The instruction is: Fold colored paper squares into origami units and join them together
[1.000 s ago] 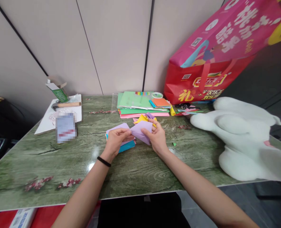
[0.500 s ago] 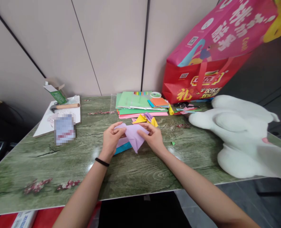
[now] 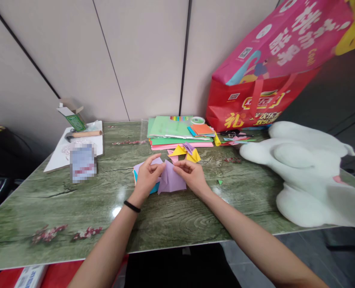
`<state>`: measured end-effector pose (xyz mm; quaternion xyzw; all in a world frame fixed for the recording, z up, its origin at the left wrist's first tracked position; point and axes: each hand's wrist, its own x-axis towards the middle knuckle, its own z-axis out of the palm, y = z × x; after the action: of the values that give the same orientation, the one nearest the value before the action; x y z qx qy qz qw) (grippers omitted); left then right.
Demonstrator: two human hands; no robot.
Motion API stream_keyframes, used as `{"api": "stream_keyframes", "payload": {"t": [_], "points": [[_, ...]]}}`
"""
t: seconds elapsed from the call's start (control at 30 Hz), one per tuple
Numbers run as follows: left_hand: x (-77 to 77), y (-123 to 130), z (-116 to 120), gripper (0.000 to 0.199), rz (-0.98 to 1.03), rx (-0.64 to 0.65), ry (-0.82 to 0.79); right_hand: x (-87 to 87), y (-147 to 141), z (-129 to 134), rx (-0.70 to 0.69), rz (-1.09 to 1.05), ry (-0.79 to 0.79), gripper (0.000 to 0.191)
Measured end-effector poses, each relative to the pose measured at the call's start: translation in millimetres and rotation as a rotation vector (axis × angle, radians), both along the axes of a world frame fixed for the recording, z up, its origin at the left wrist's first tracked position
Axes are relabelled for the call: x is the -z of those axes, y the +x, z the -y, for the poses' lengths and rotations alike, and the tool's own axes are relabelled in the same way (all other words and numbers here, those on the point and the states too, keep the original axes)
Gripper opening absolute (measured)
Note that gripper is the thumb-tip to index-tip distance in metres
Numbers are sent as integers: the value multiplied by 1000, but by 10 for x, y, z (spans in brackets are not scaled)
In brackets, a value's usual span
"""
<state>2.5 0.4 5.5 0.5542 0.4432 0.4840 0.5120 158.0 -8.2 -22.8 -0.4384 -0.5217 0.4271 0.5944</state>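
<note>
A creased sheet of purple origami paper [image 3: 174, 181] is held up between my two hands, partly folded. My left hand [image 3: 148, 176] pinches its left side with thumb and fingers. On the right, my right hand [image 3: 191, 174] grips the upper right edge between thumb and forefinger. Under and behind my left hand lies a small stack of coloured paper squares [image 3: 138, 172], purple on top with blue showing below; my hand hides part of it. Just beyond my fingers sits a folded paper piece [image 3: 180, 150] in yellow, purple and pink.
Behind are stacked green and pink paper sheets [image 3: 168, 130] with orange squares [image 3: 203, 129]. A white plush toy [image 3: 303, 172] lies right, before red and pink bags [image 3: 255, 100]. At left, a hammer [image 3: 84, 135] and green box [image 3: 76, 121] rest on a white board [image 3: 56, 158]. A green scrap [image 3: 220, 182] lies right of my hands.
The purple paper has turned from a downward-pointing shape to a broader, squarer one. My left hand has moved slightly right and down, uncovering more of the paper stack.
</note>
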Motion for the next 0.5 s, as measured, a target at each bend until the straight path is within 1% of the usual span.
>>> {"api": "stream_keyframes", "payload": {"t": [0.1,0.17,0.2,0.27,0.33,0.4,0.5], "points": [[28,14,8,53,-6,81,-20,17,14,-22,73,-49,-5,17],[44,32,17,52,-16,112,5,12,28,-17,88,-1,26,14],[51,41,22,50,-24,113,27,3,34,-7,91,57,55,12],[65,60,35,42,-49,82,80,-22,38,25,102,211,134,10],[79,75,47,32,-85,34,132,-46,36,61,113,348,226,14],[94,86,57,25,-118,-2,175,-53,33,84,121,431,297,18],[114,96,63,24,-156,-17,194,-31,31,89,161,483,328,23]]}}
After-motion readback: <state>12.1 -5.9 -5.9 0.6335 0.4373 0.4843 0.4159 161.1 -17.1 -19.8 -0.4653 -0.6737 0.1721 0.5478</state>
